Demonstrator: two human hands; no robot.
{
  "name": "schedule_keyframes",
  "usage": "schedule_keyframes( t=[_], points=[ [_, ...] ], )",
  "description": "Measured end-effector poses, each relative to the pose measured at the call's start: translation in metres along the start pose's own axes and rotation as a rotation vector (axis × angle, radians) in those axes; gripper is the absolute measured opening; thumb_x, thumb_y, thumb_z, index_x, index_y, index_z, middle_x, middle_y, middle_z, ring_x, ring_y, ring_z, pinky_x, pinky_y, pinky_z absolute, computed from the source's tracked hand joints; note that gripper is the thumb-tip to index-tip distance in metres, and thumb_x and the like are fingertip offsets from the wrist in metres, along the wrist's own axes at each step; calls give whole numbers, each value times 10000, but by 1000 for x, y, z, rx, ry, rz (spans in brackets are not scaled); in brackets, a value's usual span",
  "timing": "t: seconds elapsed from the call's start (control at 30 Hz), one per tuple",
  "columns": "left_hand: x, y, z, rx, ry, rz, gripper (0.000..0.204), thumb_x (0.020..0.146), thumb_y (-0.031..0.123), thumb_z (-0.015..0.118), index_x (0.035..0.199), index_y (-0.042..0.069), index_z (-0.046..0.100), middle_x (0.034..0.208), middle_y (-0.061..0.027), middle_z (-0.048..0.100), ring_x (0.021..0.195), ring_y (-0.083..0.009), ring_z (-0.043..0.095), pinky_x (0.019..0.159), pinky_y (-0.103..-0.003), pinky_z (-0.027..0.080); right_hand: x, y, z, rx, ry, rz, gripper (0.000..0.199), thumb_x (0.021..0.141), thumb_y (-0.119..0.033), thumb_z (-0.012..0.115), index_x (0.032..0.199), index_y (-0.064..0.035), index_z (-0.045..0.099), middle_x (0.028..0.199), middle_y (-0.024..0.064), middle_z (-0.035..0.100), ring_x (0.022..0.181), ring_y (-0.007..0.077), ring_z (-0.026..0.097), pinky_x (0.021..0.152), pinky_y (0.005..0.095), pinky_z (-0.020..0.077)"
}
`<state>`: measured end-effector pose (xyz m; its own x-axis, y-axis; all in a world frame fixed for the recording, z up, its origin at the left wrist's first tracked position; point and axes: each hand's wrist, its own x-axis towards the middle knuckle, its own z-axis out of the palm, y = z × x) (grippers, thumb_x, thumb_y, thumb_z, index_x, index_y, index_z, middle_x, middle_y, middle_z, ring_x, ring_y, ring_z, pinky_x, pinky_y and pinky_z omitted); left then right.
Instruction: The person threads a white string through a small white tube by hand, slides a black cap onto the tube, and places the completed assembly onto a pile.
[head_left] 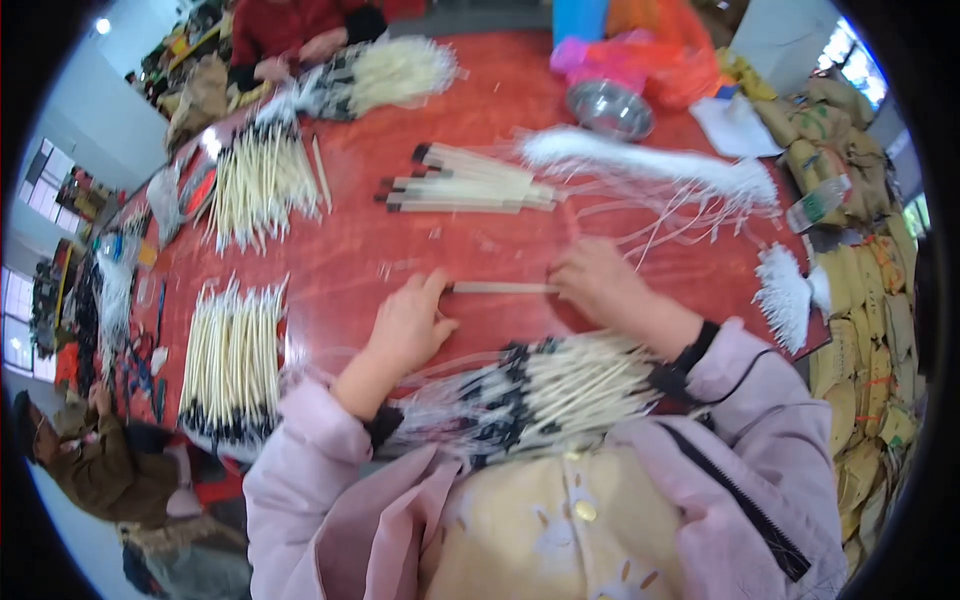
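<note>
A single pale stick lies across the red table between my hands. My left hand pinches its left end with the fingertips. My right hand closes on its right end. Just below my hands, against my chest, lies a bundle of pale sticks with dark tips inside clear wrapping.
Rows of pale sticks lie at the left, more sticks farther back, and a stack with dark ends in the middle. White strings spread at the right. A metal bowl stands far back. Another person's hands work opposite.
</note>
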<state>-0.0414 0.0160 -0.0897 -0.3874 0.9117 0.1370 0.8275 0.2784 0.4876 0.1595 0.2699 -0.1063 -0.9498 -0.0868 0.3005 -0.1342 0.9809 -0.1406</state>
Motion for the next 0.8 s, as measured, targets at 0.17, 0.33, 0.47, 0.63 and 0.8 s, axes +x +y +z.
schedule_keyframes(
  t=[0.17, 0.33, 0.47, 0.63, 0.8],
  points=[
    [2, -15, 20, -81, 121, 59, 134, 892, 82, 675, 1004, 9, 667, 859, -205, 694, 845, -398, 682, 748, -446, 540, 2, -5, 4, -242, 27, -43, 65, 763, -124, 706, 798, -107, 653, 876, 41, 607, 896, 256, 577, 822, 412, 453],
    [-2, -9, -3, -433, 37, -344, 134, 932, 107, 666, 930, -23, 695, 732, -165, 676, 700, -279, 678, 635, -392, 503, -8, -4, -19, -87, 48, -12, 21, 752, -112, 665, 759, -95, 654, 847, 47, 607, 912, 251, 574, 853, 396, 437],
    [-32, -31, -60, -88, 342, -244, 198, 956, 165, 646, 878, -12, 688, 685, -169, 631, 532, -227, 570, 531, -386, 451, -31, -5, -52, -38, 54, 56, 91, 737, -95, 722, 779, -102, 641, 838, 43, 593, 897, 253, 568, 864, 404, 426],
    [-118, -108, -122, -90, 522, -526, 241, 972, 137, 589, 812, -22, 673, 596, -44, 570, 516, -108, 504, 463, -301, 371, -73, -15, -94, 107, 93, 92, 112, 745, -90, 737, 775, -103, 630, 844, 28, 604, 901, 250, 567, 866, 392, 426],
    [-183, -118, -129, 186, 468, -534, 211, 920, 95, 589, 784, -56, 646, 616, -164, 591, 533, -258, 569, 550, -419, 433, -104, -39, -113, 303, -84, 193, 134, 783, -144, 756, 837, -103, 640, 911, 36, 628, 941, 265, 577, 883, 398, 427]
  ],
)
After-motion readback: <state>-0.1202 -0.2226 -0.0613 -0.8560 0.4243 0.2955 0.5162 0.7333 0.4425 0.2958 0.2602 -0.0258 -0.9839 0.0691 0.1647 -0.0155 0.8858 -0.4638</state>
